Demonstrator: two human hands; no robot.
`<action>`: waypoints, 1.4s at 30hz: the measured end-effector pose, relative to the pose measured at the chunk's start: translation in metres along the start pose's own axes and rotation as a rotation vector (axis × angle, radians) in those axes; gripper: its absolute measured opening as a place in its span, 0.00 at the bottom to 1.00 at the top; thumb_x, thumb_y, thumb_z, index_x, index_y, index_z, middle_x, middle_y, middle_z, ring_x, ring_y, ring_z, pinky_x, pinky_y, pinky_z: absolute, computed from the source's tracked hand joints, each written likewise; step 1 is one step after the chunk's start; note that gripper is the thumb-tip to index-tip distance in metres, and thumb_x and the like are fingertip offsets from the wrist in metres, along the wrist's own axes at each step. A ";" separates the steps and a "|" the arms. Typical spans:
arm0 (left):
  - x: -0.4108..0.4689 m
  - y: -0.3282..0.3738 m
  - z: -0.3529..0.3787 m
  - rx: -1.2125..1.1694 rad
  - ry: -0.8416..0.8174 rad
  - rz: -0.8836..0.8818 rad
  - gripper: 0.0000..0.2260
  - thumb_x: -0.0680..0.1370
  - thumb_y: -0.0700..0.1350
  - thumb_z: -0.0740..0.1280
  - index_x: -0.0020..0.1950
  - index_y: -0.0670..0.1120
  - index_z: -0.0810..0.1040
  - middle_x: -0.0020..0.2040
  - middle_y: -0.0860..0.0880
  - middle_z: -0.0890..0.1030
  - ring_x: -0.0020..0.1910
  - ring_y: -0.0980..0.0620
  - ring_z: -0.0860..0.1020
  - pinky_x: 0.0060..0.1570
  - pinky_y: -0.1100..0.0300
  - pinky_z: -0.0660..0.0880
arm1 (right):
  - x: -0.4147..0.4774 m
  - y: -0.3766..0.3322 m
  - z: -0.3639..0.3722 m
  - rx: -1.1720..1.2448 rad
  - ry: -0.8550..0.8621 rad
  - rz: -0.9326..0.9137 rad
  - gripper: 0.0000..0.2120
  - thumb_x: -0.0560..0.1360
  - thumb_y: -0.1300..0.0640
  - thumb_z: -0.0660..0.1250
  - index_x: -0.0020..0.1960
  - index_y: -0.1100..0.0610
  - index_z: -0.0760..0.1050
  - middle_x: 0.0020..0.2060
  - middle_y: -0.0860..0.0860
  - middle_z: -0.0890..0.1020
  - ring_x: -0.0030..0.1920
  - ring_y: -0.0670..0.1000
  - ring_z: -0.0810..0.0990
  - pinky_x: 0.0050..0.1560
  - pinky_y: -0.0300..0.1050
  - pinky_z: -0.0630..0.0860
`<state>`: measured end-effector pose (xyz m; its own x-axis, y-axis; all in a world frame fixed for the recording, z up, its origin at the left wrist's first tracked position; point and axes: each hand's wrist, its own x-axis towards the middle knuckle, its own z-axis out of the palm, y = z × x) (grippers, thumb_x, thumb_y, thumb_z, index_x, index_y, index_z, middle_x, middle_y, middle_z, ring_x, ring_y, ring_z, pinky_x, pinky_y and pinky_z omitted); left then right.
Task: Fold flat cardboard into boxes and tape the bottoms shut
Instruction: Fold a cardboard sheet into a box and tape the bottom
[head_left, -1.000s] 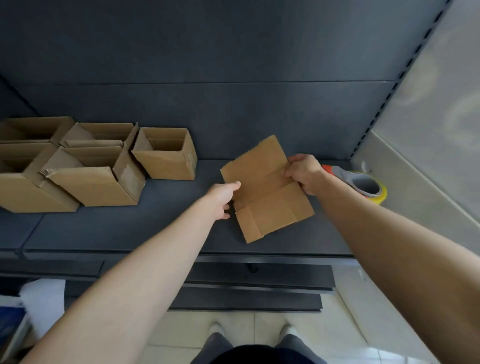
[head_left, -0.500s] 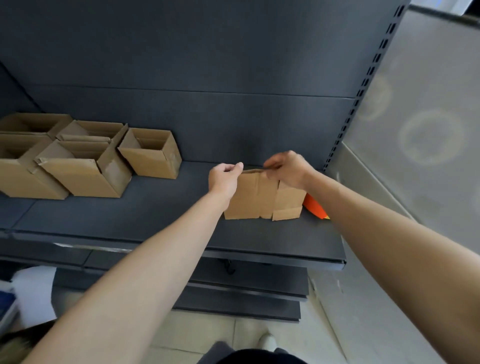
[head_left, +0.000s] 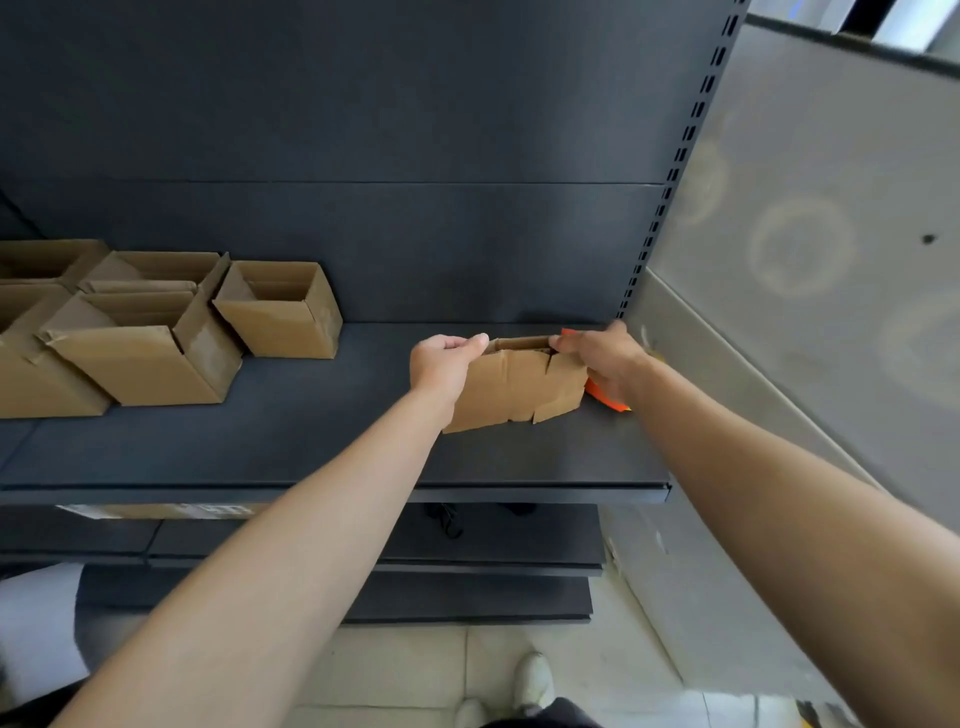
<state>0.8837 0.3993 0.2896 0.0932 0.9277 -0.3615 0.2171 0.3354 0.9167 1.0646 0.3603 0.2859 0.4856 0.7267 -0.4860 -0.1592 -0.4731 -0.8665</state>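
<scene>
Here, cardboard blank (head_left: 511, 382) above the shelf (head_left: 322, 447), top edge pinched by left hand (head_left: 441, 364) and right hand (head_left: 605, 358).

One head-worn wide view, forward and down, near left hand (head_left: 440, 364), right hand (head_left: 605, 358) and shelf (head_left: 311, 452).

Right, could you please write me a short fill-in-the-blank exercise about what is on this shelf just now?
1. The left hand and the right hand both grip the ____ edge of the cardboard.
2. The boxes stand on the shelf to the ____ of the cardboard.
3. The tape dispenser showing by the right hand is ____ in colour.
Missing words: top; left; orange.
</scene>
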 end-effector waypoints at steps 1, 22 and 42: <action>-0.001 0.000 -0.001 -0.009 -0.004 -0.007 0.13 0.75 0.49 0.71 0.54 0.43 0.79 0.43 0.56 0.75 0.51 0.51 0.72 0.50 0.56 0.67 | -0.004 0.002 0.001 0.025 0.001 0.002 0.48 0.63 0.57 0.77 0.74 0.55 0.53 0.60 0.55 0.75 0.56 0.58 0.78 0.57 0.57 0.78; -0.015 -0.002 0.006 -0.415 0.167 -0.250 0.23 0.69 0.48 0.62 0.63 0.43 0.72 0.57 0.42 0.77 0.55 0.44 0.76 0.56 0.45 0.71 | 0.005 -0.001 0.001 0.150 -0.415 0.121 0.16 0.80 0.48 0.60 0.60 0.59 0.74 0.52 0.57 0.82 0.49 0.56 0.83 0.46 0.47 0.79; -0.038 -0.014 0.029 -0.345 0.305 -0.114 0.12 0.77 0.42 0.68 0.60 0.49 0.74 0.60 0.48 0.76 0.59 0.47 0.73 0.59 0.49 0.71 | 0.010 -0.005 -0.010 0.081 -0.404 0.128 0.20 0.77 0.44 0.64 0.60 0.58 0.75 0.51 0.56 0.84 0.49 0.56 0.84 0.50 0.50 0.81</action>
<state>0.9054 0.3548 0.2858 -0.2138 0.8703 -0.4438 -0.1310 0.4246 0.8958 1.0787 0.3647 0.2867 0.0848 0.8090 -0.5817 -0.2710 -0.5430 -0.7948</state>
